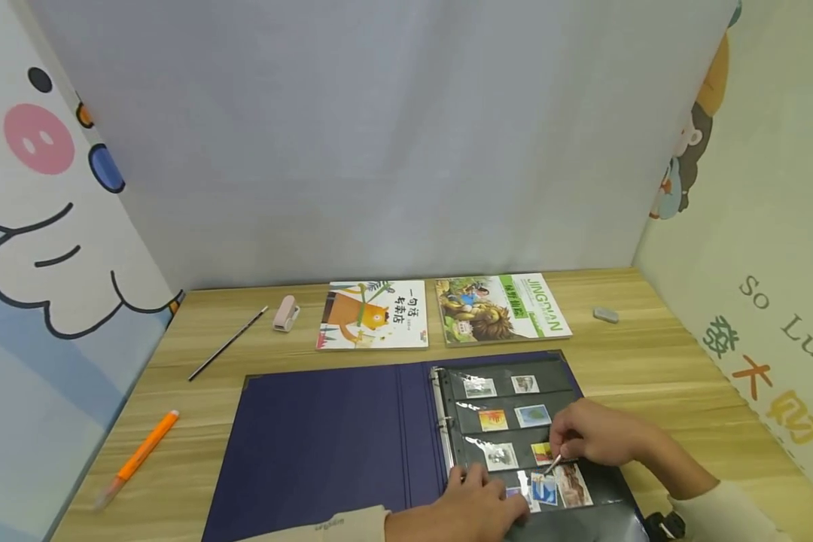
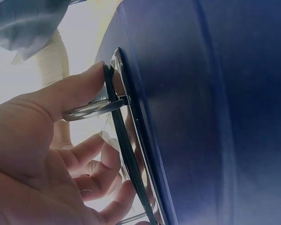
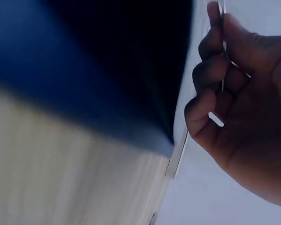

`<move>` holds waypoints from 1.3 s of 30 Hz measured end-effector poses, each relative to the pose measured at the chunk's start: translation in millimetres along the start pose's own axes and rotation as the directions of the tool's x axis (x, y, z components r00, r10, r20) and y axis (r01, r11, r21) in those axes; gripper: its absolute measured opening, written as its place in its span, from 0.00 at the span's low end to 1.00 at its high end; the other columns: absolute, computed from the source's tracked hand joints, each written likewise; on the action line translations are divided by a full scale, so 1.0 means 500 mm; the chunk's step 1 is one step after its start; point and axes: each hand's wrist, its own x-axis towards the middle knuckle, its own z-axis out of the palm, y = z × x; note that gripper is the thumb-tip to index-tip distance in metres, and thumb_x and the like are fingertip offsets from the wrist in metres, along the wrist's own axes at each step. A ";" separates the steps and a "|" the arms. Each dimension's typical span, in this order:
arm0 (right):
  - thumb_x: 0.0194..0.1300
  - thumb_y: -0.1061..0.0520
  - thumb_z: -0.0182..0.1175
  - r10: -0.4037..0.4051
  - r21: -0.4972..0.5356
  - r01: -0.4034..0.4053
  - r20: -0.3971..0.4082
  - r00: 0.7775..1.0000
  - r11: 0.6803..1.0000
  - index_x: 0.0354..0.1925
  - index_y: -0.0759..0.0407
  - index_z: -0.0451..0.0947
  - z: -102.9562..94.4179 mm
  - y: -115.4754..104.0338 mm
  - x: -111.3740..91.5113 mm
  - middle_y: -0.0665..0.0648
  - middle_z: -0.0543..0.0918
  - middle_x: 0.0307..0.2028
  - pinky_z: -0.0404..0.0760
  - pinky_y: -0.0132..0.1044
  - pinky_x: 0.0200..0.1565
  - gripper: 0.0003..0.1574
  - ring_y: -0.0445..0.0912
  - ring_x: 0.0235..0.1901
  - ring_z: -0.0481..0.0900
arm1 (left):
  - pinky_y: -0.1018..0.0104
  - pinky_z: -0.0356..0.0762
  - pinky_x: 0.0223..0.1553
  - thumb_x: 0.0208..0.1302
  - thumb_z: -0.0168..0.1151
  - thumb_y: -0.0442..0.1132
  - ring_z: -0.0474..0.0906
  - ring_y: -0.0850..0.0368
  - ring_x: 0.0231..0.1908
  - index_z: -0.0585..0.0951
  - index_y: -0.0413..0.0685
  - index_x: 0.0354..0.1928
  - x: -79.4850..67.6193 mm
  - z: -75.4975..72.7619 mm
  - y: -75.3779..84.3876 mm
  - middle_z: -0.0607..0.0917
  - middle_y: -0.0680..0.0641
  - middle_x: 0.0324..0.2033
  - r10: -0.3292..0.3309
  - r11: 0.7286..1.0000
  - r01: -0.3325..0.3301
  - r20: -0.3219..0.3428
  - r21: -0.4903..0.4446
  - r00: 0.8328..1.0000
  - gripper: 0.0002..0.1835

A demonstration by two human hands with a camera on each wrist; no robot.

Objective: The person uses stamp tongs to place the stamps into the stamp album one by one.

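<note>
A dark blue stamp album [image 1: 325, 436] lies open, its right side a black page with rows of clear pockets holding several stamps. My right hand [image 1: 599, 436] pinches slim metal tweezers [image 1: 552, 464] between thumb and fingers. Their tip is at the top of a blue stamp [image 1: 544, 489] in the lowest visible row, beside a brown stamp [image 1: 573, 485]. The tweezers [image 3: 223, 42] also show in the right wrist view. My left hand [image 1: 470, 506] rests on the page's lower left, fingers loosely bent. The left wrist view shows its thumb [image 2: 86, 84] near a metal binder ring [image 2: 95, 110].
Two picture books, one with an orange animal [image 1: 373, 316] and one with a lion [image 1: 501, 309], lie behind the album. A pink stapler-like object [image 1: 286, 313], a dark pencil [image 1: 229, 342] and an orange marker [image 1: 142, 452] are at left. A grey eraser [image 1: 606, 315] lies at right.
</note>
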 end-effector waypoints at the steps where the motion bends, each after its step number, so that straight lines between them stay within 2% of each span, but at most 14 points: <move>1: 0.58 0.63 0.61 0.008 -0.004 -0.008 0.023 1.000 1.000 0.26 0.44 0.79 0.004 -0.006 0.004 0.37 0.76 0.24 0.71 0.26 0.28 0.12 0.28 0.24 0.68 | 0.56 0.60 0.48 0.59 0.56 0.65 0.62 0.62 0.46 0.72 0.79 0.53 0.001 0.000 0.000 0.76 0.63 0.44 -0.004 1.000 0.004 0.005 -0.001 1.000 0.20; 6: 0.55 0.66 0.60 0.000 0.000 0.000 0.128 0.992 1.000 0.25 0.46 0.80 0.025 -0.035 0.011 0.38 0.75 0.20 0.71 0.25 0.26 0.13 0.27 0.21 0.66 | 0.53 0.62 0.51 0.59 0.56 0.65 0.64 0.60 0.50 0.71 0.81 0.52 0.010 0.001 0.001 0.76 0.64 0.47 -0.032 0.999 0.031 0.048 0.018 0.998 0.19; 10: 0.54 0.67 0.60 -0.052 -0.001 0.053 0.174 0.983 0.999 0.25 0.48 0.80 0.038 -0.054 0.014 0.38 0.76 0.19 0.71 0.24 0.26 0.12 0.26 0.20 0.67 | 0.52 0.64 0.52 0.60 0.56 0.64 0.64 0.60 0.52 0.70 0.81 0.54 0.013 0.001 0.001 0.76 0.64 0.49 -0.041 0.999 0.039 0.069 0.028 0.997 0.19; 12: 0.53 0.66 0.61 -0.074 -0.026 0.080 0.183 0.980 0.996 0.24 0.48 0.80 0.043 -0.062 0.014 0.37 0.76 0.20 0.71 0.23 0.26 0.12 0.25 0.21 0.67 | 0.53 0.63 0.51 0.60 0.56 0.64 0.64 0.60 0.52 0.71 0.80 0.55 0.011 0.001 0.000 0.76 0.63 0.48 -0.031 0.999 0.029 0.057 0.030 0.998 0.20; 18: 0.49 0.65 0.63 -0.139 -0.131 0.161 0.161 0.977 0.978 0.22 0.46 0.79 0.052 -0.076 0.014 0.36 0.74 0.19 0.69 0.20 0.26 0.12 0.25 0.21 0.66 | 0.52 0.64 0.50 0.60 0.55 0.65 0.64 0.59 0.50 0.72 0.76 0.53 0.003 -0.004 -0.002 0.77 0.62 0.46 -0.009 0.998 0.009 0.002 0.058 1.000 0.20; 23: 0.55 0.64 0.62 -0.153 -0.053 0.164 0.164 0.975 0.985 0.26 0.47 0.80 0.033 -0.064 0.013 0.39 0.77 0.21 0.71 0.22 0.27 0.10 0.24 0.22 0.68 | 0.52 0.64 0.51 0.60 0.55 0.65 0.64 0.59 0.51 0.71 0.76 0.54 0.004 -0.007 -0.004 0.76 0.62 0.48 -0.012 0.998 0.011 0.017 0.055 1.000 0.20; 25: 0.59 0.63 0.61 -0.161 -0.022 0.165 0.126 0.979 0.986 0.29 0.47 0.81 0.014 -0.050 0.012 0.40 0.79 0.23 0.72 0.23 0.27 0.09 0.25 0.23 0.69 | 0.52 0.64 0.52 0.61 0.55 0.65 0.64 0.58 0.53 0.70 0.77 0.57 0.005 -0.008 -0.007 0.76 0.62 0.50 -0.005 0.998 0.003 0.033 0.063 0.999 0.22; 27: 0.61 0.62 0.60 -0.160 -0.033 0.162 0.046 0.986 0.986 0.32 0.48 0.81 -0.011 -0.030 0.008 0.41 0.81 0.26 0.73 0.25 0.28 0.08 0.26 0.25 0.70 | 0.52 0.65 0.53 0.62 0.55 0.64 0.64 0.58 0.53 0.69 0.76 0.59 0.005 -0.009 -0.012 0.75 0.61 0.52 0.012 0.998 -0.016 0.059 0.056 0.998 0.24; 29: 0.62 0.61 0.60 -0.121 -0.081 0.116 -0.061 0.991 0.990 0.34 0.48 0.82 -0.039 -0.006 0.002 0.42 0.82 0.29 0.74 0.27 0.29 0.07 0.27 0.27 0.71 | 0.52 0.65 0.54 0.63 0.54 0.63 0.64 0.58 0.53 0.68 0.75 0.61 0.005 -0.008 -0.016 0.74 0.60 0.54 0.032 0.998 -0.036 0.078 0.046 0.996 0.24; 31: 0.63 0.60 0.61 -0.032 -0.132 0.009 -0.172 0.985 0.991 0.35 0.49 0.83 -0.066 0.023 -0.007 0.43 0.84 0.32 0.75 0.29 0.30 0.06 0.28 0.29 0.73 | 0.53 0.66 0.54 0.65 0.53 0.62 0.63 0.58 0.52 0.68 0.73 0.62 0.005 -0.005 -0.020 0.74 0.60 0.54 0.055 0.998 -0.057 0.078 0.033 0.995 0.24; 32: 0.62 0.60 0.61 0.021 -0.161 -0.058 -0.225 0.974 0.985 0.36 0.49 0.83 -0.077 0.040 -0.012 0.44 0.84 0.32 0.75 0.29 0.31 0.06 0.29 0.30 0.74 | 0.54 0.66 0.53 0.65 0.52 0.62 0.63 0.59 0.51 0.68 0.72 0.62 0.004 -0.004 -0.021 0.74 0.60 0.53 0.065 0.997 -0.067 0.077 0.025 0.995 0.24; 35: 0.62 0.59 0.62 0.187 -0.197 -0.269 -0.353 0.917 0.943 0.36 0.51 0.84 -0.102 0.094 -0.028 0.46 0.85 0.32 0.75 0.32 0.31 0.05 0.33 0.30 0.76 | 0.56 0.65 0.51 0.68 0.49 0.62 0.62 0.61 0.49 0.69 0.70 0.62 0.002 -0.001 -0.022 0.73 0.61 0.51 0.090 0.996 -0.091 0.055 0.010 0.994 0.23; 37: 0.61 0.60 0.62 0.248 -0.214 -0.357 -0.410 0.878 0.909 0.36 0.54 0.84 -0.110 0.130 -0.040 0.47 0.85 0.31 0.75 0.35 0.31 0.05 0.37 0.29 0.77 | 0.59 0.61 0.47 0.69 0.46 0.62 0.60 0.62 0.47 0.68 0.70 0.61 0.000 -0.002 -0.022 0.72 0.61 0.49 0.104 0.995 -0.103 0.057 -0.009 0.993 0.22; 39: 0.60 0.60 0.63 0.274 -0.218 -0.404 -0.455 0.848 0.888 0.35 0.57 0.84 -0.113 0.158 -0.053 0.50 0.85 0.30 0.76 0.39 0.32 0.04 0.41 0.29 0.79 | 0.60 0.59 0.46 0.70 0.44 0.62 0.58 0.63 0.46 0.69 0.69 0.61 -0.001 -0.003 -0.021 0.72 0.62 0.48 0.110 0.994 -0.109 0.059 -0.026 0.992 0.21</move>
